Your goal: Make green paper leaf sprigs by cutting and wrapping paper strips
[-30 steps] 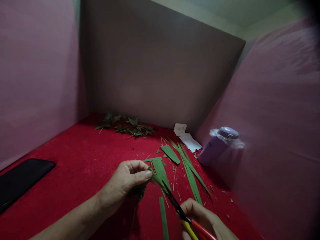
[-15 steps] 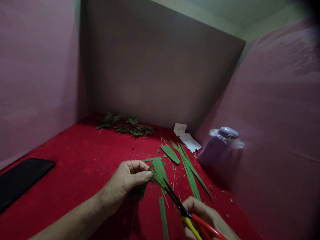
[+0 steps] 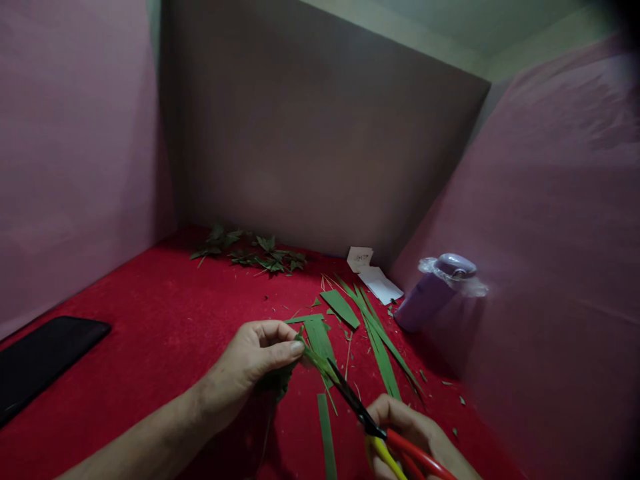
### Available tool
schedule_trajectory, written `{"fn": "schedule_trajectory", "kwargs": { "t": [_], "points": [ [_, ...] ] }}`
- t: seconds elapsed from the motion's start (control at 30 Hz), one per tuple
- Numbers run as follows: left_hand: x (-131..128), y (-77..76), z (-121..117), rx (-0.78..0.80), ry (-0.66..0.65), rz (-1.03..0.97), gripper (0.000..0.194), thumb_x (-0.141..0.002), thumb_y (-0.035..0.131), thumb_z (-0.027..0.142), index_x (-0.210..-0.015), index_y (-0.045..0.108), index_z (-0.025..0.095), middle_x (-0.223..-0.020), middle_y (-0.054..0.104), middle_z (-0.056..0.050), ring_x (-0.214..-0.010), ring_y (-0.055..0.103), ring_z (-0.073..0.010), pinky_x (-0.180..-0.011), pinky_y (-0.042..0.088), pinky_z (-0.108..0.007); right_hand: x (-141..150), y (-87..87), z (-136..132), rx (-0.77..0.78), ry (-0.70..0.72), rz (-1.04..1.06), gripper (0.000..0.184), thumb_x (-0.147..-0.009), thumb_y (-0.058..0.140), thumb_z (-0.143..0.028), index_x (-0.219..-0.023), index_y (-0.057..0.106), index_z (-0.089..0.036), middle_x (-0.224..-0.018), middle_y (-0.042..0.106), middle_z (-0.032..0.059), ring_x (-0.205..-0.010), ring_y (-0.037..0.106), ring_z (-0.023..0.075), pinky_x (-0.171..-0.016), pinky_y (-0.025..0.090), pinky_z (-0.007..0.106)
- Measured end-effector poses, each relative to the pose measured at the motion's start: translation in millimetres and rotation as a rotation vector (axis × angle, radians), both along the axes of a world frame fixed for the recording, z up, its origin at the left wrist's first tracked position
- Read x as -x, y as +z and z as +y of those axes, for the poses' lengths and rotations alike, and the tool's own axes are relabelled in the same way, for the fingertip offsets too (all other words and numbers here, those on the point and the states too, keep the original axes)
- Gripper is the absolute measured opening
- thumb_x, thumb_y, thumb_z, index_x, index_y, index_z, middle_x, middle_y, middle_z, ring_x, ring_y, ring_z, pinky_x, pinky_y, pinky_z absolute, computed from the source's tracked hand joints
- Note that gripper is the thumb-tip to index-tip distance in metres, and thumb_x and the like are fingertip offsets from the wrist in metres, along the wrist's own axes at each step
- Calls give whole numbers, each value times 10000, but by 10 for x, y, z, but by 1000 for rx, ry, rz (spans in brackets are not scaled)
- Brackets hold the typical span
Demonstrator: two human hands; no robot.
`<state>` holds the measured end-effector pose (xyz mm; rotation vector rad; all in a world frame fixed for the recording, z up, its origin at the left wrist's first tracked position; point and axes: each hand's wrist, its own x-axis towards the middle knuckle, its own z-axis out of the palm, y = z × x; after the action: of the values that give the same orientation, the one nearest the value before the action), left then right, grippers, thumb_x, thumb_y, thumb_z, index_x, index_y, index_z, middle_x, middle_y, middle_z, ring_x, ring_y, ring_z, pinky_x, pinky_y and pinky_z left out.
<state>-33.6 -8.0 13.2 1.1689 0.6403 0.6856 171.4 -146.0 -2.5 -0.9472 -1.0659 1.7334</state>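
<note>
Between thumb and fingers, my left hand [image 3: 255,357] pinches a green leaf [image 3: 316,360], its narrow end pointing right and a darker part hanging below the fingers. My right hand [image 3: 407,430] grips scissors [image 3: 385,443] with red and yellow handles and black blades. The blade tips are at the narrow end of the leaf; whether they touch it I cannot tell. Beneath lie a wide green leaf strip [image 3: 320,339] and a narrow strip [image 3: 327,433] nearer to me.
Long green strips [image 3: 383,357] and a cut leaf piece [image 3: 340,308] lie to the right, among small scraps. A purple container [image 3: 425,300] with clear plastic stands by the right wall. White papers [image 3: 381,285], leafy sprigs [image 3: 273,257] and a black phone-like slab [image 3: 50,360] lie on the red cloth.
The scissors and my right hand have shifted very slightly right and down. My left hand keeps its hold on the leaf, almost still.
</note>
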Motion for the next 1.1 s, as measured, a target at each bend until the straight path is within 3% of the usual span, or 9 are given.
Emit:
{"fn": "schedule_trajectory", "kwargs": {
  "t": [0.1,0.27,0.43,0.6,0.97,1.1],
  "points": [
    [2,11,-8,6,2,3,199,-686,704,317,-661,609,144,-563,588,16,-472,406,-55,-465,296,-182,5,24,-3,42,-13,-22,618,-521,752,-606,-842,463,-163,-530,402,-100,-425,264,-6,-398,181,122],
    [4,21,-21,25,-1,-12,187,-668,713,309,-643,604,159,-544,565,33,-462,396,-58,-451,297,-183,7,32,-26,92,-76,-112,435,-685,718,-476,-833,455,-162,-518,395,-95,-445,281,9,-419,193,136],
    [0,4,-8,12,-1,2,192,-668,708,319,-641,608,156,-553,580,22,-463,406,-63,-452,298,-188,10,7,-20,-9,-58,-86,583,-570,743,-578,-859,455,-162,-541,397,-97,-445,255,2,-418,186,140],
    [2,20,-10,28,1,-8,193,-666,714,310,-633,597,161,-524,562,38,-452,394,-56,-449,299,-180,32,-25,-15,-92,-106,-78,539,-597,721,-589,-829,484,-164,-529,322,-111,-450,207,7,-435,210,138],
    [5,0,-14,34,-8,-16,186,-675,714,306,-640,604,159,-544,587,29,-452,402,-57,-444,309,-173,-26,-145,-31,-44,-130,-125,570,-538,733,-618,-798,501,-167,-533,323,-107,-435,194,8,-421,206,150],
    [3,2,-11,13,-8,-16,172,-682,708,300,-643,613,162,-563,609,20,-466,413,-55,-453,303,-173,-22,-115,-23,-52,-117,-144,556,-550,725,-617,-797,513,-166,-550,357,-95,-442,217,13,-410,220,143]
  ]
}}
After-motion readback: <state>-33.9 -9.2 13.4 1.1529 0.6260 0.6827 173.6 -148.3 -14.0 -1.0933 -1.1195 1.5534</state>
